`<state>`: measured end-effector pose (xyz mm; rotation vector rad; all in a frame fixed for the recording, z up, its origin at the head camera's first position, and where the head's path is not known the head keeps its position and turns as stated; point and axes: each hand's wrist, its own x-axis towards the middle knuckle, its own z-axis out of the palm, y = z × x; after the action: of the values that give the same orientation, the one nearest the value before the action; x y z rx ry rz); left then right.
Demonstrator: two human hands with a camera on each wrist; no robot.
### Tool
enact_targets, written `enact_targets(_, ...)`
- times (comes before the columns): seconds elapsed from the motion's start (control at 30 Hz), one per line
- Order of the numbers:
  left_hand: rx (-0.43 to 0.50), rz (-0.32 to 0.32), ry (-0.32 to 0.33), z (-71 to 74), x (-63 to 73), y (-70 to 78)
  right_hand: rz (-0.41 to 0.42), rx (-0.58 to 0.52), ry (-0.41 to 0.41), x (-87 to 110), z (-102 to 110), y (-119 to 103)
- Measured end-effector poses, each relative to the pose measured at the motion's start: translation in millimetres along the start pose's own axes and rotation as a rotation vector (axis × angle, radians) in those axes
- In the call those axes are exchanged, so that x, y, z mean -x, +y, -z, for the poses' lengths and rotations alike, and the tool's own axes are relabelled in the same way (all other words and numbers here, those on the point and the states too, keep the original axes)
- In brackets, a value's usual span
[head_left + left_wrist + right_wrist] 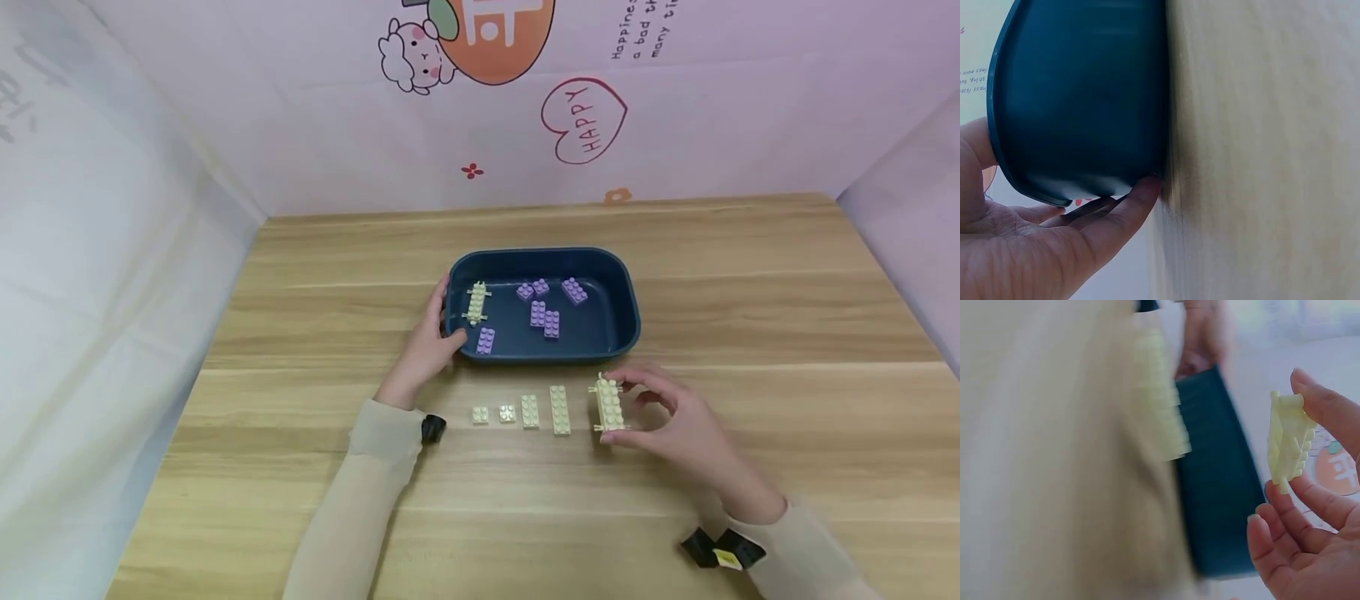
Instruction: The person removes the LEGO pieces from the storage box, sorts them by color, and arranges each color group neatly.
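Note:
At the left end of a dark blue plastic tub [615, 360], my left hand [422, 354] grips the wall, thumb at the near corner of the rim and fingers along the outside. My right hand [686, 429] pinches a pale yellow toy brick with axle pins [611, 406] between thumb and fingertips, lengthwise, studs up. In the right wrist view this axle brick [1288, 442] shows its hollow side. A similar pale yellow axle brick [476, 303] lies inside the tub at the left, near several purple bricks [552, 324].
Between my hands, in front of the tub, pale yellow bricks stand in a row by size: small squares [480, 415], a medium one [529, 412] and a long one [560, 410]. A printed white cloth [337, 142] hangs behind the wooden table [300, 500].

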<state>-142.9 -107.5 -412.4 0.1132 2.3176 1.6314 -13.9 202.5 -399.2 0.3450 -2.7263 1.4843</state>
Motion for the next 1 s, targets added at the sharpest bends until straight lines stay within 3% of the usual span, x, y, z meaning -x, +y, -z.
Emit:
enact_targets(0.23, -0.017, 0.0, -0.004, 0.5, -1.7, -0.1, -0.099, 0.04, -0.029, 3.5, -14, 21)
enact_targets(0.67, -0.023, -0.007, -0.019, 1.9, -0.7, 2.2, -0.144, 0.058, -0.084, -5.1, -21, 33)
enact_targets(0.9, -0.021, 0.026, -0.036, 3.7, 21.0, 39.0, -0.126, 0.059, -0.107, -6.8, -22, 36)
enact_targets(1.0, -0.027, 0.025, -0.033, 3.6, 18.3, 35.6, -0.112, 0.054, -0.108, -7.1, -23, 37)
